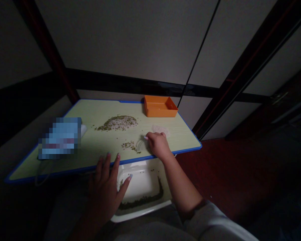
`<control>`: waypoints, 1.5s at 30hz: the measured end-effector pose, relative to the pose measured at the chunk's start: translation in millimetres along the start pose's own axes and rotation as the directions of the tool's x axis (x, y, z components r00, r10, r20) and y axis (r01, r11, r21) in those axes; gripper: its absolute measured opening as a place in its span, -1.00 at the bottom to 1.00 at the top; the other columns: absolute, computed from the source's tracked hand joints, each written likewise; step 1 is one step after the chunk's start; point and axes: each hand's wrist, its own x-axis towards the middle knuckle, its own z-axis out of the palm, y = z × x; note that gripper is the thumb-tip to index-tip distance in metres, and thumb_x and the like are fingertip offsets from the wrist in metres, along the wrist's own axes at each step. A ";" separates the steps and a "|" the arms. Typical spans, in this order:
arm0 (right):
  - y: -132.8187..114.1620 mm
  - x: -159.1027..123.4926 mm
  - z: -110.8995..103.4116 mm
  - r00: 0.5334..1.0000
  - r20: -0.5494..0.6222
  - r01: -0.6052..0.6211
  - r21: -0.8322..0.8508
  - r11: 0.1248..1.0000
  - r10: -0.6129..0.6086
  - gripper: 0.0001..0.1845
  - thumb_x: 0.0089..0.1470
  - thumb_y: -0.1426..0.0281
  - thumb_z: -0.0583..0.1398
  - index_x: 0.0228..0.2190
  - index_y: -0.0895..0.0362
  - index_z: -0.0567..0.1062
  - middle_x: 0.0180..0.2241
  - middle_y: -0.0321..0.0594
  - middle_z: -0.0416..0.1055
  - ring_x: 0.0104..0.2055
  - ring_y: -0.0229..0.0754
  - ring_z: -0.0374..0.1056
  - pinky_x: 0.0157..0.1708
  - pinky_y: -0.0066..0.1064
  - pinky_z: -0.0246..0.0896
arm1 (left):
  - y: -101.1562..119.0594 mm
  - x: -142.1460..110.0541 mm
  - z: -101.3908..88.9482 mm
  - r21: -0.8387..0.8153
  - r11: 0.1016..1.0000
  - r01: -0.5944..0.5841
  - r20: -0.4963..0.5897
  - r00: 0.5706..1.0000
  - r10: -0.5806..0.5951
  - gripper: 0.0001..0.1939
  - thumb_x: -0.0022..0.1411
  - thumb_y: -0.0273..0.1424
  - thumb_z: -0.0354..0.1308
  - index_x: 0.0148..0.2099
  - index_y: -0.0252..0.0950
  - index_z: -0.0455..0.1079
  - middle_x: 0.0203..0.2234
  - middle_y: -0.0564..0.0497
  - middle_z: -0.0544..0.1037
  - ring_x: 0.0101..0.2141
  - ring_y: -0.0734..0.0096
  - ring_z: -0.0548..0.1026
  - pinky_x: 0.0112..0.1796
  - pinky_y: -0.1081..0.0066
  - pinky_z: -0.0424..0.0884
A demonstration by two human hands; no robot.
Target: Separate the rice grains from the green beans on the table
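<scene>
My right hand (158,144) is closed on a clear, curved plastic piece that looks like a protractor (141,143), held against the table near its front edge. Just left of it lies a small scatter of green beans (127,145). Beyond the hand is a patch of whitish grains (160,129). A larger heap of mixed green beans and pale grains (121,123) sits further back. My left hand (106,184) is open, fingers spread, fingertips at the table's front edge. Below that edge is a white basin (140,217) with green beans along its inner sides.
An orange open box (162,111) stands at the table's back right. On the left lies a blurred-out blue object (61,137) with a cord. The pale table (90,110) has a blue rim and stands by panelled doors (130,40). Reddish floor (203,167) shows at right.
</scene>
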 end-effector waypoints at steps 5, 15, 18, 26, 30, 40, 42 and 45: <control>-1.2 -0.2 -1.2 0.999 -0.018 -0.044 -0.025 0.999 0.043 -0.78 0.27 0.37 0.03 -0.25 0.08 0.48 -0.33 -0.19 0.52 -0.23 -0.16 0.37 -0.20 -0.35 -0.12 | 0.3 -1.2 -0.7 -0.002 1.000 0.005 0.002 1.000 -0.005 -0.32 0.28 -0.10 -0.16 0.36 -0.27 -0.01 0.34 -0.26 0.03 0.33 -0.13 -0.06 0.14 -0.18 0.14; -4.4 -0.8 -0.3 1.000 -0.014 0.015 -0.037 0.999 -0.016 -0.78 0.28 0.33 0.05 -0.27 0.07 0.49 -0.36 -0.21 0.51 -0.24 -0.18 0.36 -0.20 -0.35 -0.14 | 2.3 0.4 -1.9 -0.016 1.000 0.016 0.025 1.000 -0.016 -0.31 0.27 -0.09 -0.15 0.37 -0.25 -0.04 0.36 -0.24 0.01 0.34 -0.12 -0.08 0.15 -0.19 0.12; -8.0 -1.1 1.2 0.999 -0.026 0.024 -0.042 0.999 -0.025 -0.76 0.29 0.31 0.04 -0.27 0.07 0.49 -0.37 -0.21 0.50 -0.25 -0.18 0.36 -0.20 -0.35 -0.14 | 3.1 0.1 -2.6 -0.018 1.000 0.025 0.025 0.999 -0.025 -0.32 0.28 -0.10 -0.17 0.37 -0.25 -0.05 0.36 -0.24 0.00 0.34 -0.11 -0.09 0.15 -0.21 0.12; -2.6 -2.2 -0.9 0.998 -0.064 0.015 0.009 1.000 -0.014 -0.78 0.27 0.37 0.05 -0.27 0.08 0.49 -0.35 -0.22 0.51 -0.24 -0.19 0.37 -0.18 -0.37 -0.12 | 2.2 0.2 -3.3 -0.040 0.999 0.015 0.020 1.000 -0.014 -0.32 0.27 -0.09 -0.14 0.36 -0.26 0.00 0.35 -0.26 0.03 0.34 -0.10 -0.08 0.16 -0.18 0.11; 0.8 -1.3 -1.9 0.999 -0.037 0.007 0.007 1.000 -0.006 -0.80 0.26 0.37 0.06 -0.26 0.07 0.50 -0.36 -0.22 0.51 -0.24 -0.18 0.36 -0.17 -0.37 -0.11 | 1.0 0.0 -3.8 -0.040 0.999 0.015 0.025 1.000 -0.014 -0.32 0.27 -0.10 -0.14 0.36 -0.25 -0.01 0.35 -0.25 0.03 0.34 -0.12 -0.07 0.15 -0.19 0.12; 0.1 0.6 -0.7 0.998 -0.057 -0.017 -0.011 1.000 0.017 -0.77 0.29 0.35 0.03 -0.25 0.09 0.48 -0.33 -0.20 0.53 -0.22 -0.17 0.37 -0.19 -0.36 -0.11 | 0.7 -0.4 -1.6 -0.020 1.000 -0.003 0.009 1.000 0.003 -0.32 0.28 -0.10 -0.15 0.37 -0.26 -0.03 0.35 -0.27 0.01 0.34 -0.15 -0.07 0.14 -0.17 0.15; -0.5 1.2 0.1 0.998 -0.055 -0.017 -0.017 1.000 0.017 -0.77 0.29 0.34 0.02 -0.25 0.09 0.47 -0.33 -0.20 0.53 -0.22 -0.17 0.37 -0.19 -0.36 -0.12 | 0.8 -0.2 -0.8 -0.023 1.000 -0.003 0.005 1.000 0.003 -0.32 0.27 -0.10 -0.14 0.37 -0.26 -0.03 0.35 -0.26 0.00 0.34 -0.14 -0.07 0.14 -0.17 0.15; -2.3 2.0 1.0 0.999 -0.040 -0.018 -0.030 0.999 0.016 -0.77 0.30 0.32 0.03 -0.25 0.09 0.47 -0.33 -0.20 0.53 -0.23 -0.18 0.37 -0.20 -0.36 -0.12 | 0.7 0.5 -0.2 -0.030 1.000 -0.006 0.004 1.000 0.006 -0.31 0.27 -0.09 -0.14 0.37 -0.26 -0.03 0.35 -0.26 0.01 0.34 -0.15 -0.08 0.15 -0.17 0.13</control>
